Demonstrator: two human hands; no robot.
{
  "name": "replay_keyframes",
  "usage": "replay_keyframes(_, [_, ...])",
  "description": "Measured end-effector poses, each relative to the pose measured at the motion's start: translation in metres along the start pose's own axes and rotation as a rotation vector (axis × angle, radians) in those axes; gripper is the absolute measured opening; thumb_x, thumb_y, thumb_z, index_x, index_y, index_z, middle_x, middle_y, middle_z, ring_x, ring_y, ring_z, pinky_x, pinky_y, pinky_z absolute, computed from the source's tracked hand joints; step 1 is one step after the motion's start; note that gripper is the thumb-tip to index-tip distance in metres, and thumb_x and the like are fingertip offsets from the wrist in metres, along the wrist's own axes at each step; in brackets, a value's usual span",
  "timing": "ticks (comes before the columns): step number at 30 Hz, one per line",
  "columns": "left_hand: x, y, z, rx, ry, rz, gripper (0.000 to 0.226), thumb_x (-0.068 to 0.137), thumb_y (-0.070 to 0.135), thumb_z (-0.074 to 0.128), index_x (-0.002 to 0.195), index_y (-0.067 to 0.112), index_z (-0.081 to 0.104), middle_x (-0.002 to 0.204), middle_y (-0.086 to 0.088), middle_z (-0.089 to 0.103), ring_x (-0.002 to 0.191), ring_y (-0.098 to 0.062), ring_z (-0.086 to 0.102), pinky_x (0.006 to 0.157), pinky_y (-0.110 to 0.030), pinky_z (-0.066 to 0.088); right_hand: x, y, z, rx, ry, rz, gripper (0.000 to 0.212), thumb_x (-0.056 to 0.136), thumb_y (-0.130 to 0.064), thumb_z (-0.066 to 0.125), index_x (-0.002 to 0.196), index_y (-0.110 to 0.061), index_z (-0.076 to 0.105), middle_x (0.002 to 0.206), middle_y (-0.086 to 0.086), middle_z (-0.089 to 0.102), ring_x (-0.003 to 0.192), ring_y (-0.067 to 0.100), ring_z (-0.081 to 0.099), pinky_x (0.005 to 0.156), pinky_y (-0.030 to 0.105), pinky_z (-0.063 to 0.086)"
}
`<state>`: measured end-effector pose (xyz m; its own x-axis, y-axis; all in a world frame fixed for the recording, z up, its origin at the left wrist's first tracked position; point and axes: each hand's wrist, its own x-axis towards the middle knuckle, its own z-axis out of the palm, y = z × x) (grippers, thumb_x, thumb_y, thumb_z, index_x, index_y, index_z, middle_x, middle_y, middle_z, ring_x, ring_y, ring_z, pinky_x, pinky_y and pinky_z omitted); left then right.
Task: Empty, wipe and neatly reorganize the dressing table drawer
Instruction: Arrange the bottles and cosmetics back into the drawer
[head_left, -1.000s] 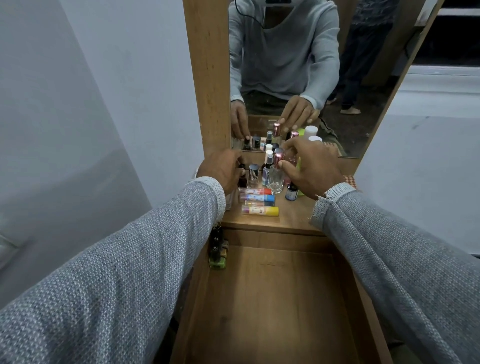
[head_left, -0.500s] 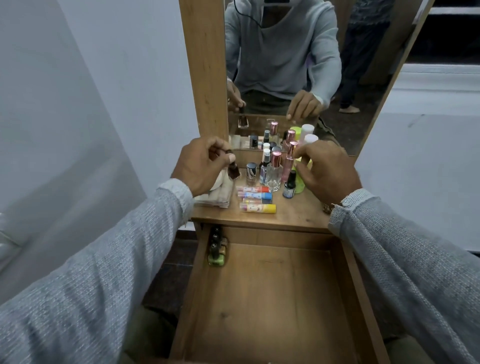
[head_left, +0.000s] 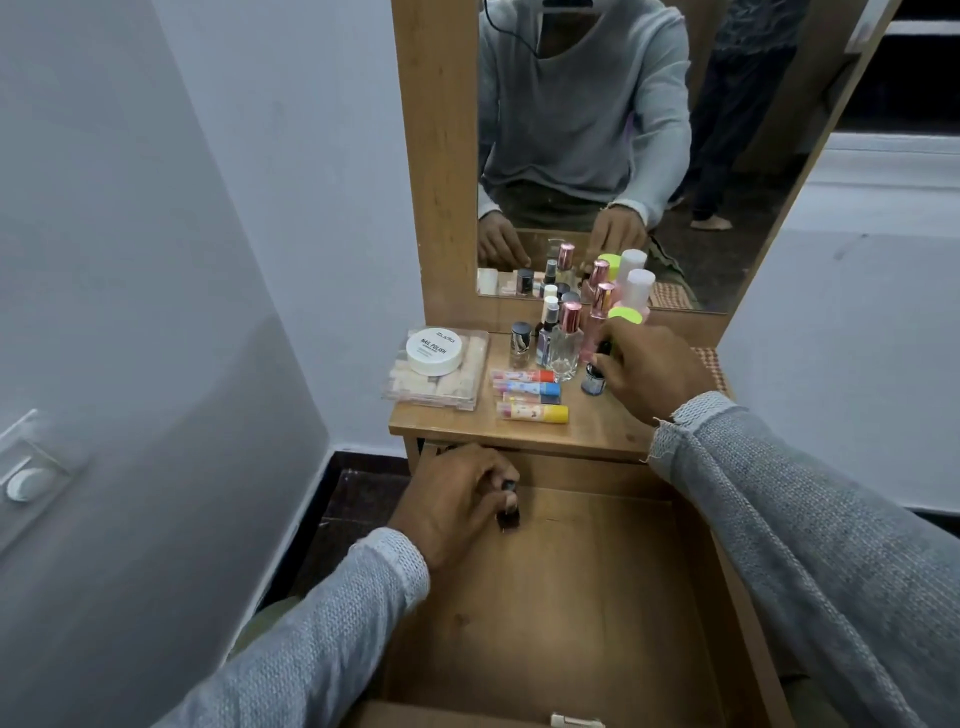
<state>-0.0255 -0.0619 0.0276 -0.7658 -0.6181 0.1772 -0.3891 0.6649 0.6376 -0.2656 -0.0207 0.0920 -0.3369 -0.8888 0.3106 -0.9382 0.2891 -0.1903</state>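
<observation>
The wooden drawer (head_left: 597, 623) stands pulled out below the dressing table top (head_left: 587, 431). My left hand (head_left: 457, 501) is at the drawer's back left corner and pinches a small dark nail polish bottle (head_left: 509, 517) just above the drawer floor. Up on the table top, my right hand (head_left: 649, 369) grips a small dark-capped bottle (head_left: 593, 376) beside a cluster of perfume and polish bottles (head_left: 563, 338). Three coloured tubes (head_left: 530, 397) lie in front of the cluster.
A clear box of pads (head_left: 436, 379) with a white nail polish remover jar (head_left: 434, 351) on it sits at the table's left. A mirror (head_left: 597, 156) rises behind the bottles. A grey wall (head_left: 156, 260) is close on the left. A checked cloth (head_left: 709, 364) lies at the table's right edge.
My left hand has carried the dark nail polish bottle from the table top down into the drawer's back left corner. My right hand has closed on the small dark-capped bottle.
</observation>
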Motion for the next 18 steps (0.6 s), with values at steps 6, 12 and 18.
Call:
replay_keyframes(6, [-0.007,-0.008,0.019,0.046,-0.037,-0.061,0.01,0.087,0.018,0.067,0.094,0.024,0.065,0.099,0.006,0.064,0.094,-0.008,0.057,0.092,-0.025,0.041,-0.016,-0.006,-0.012,0.086,0.059,-0.024,0.011,0.089,-0.022,0.064,0.096,-0.012,0.064,0.087,0.006,0.068,0.067,0.013,0.053,0.059,0.025,0.041])
replay_keyframes(12, [-0.013,-0.014,0.03,0.092,-0.065,-0.08,0.009,0.087,0.019,0.066,0.095,0.022,0.064,0.099,0.003,0.063,0.093,-0.014,0.057,0.085,-0.03,0.048,-0.054,-0.021,-0.021,0.192,-0.117,-0.178,0.016,0.087,-0.027,0.067,0.1,-0.018,0.065,0.086,-0.004,0.067,0.068,0.006,0.054,0.063,0.028,0.052])
replay_keyframes(18, [-0.019,-0.017,0.037,0.077,-0.04,-0.083,0.011,0.085,0.018,0.067,0.092,0.027,0.064,0.097,0.011,0.06,0.091,-0.009,0.057,0.081,-0.021,0.043,-0.087,-0.033,-0.006,0.141,-0.206,-0.22,0.015,0.088,-0.033,0.062,0.1,-0.023,0.062,0.085,-0.007,0.062,0.074,0.011,0.053,0.066,0.035,0.05])
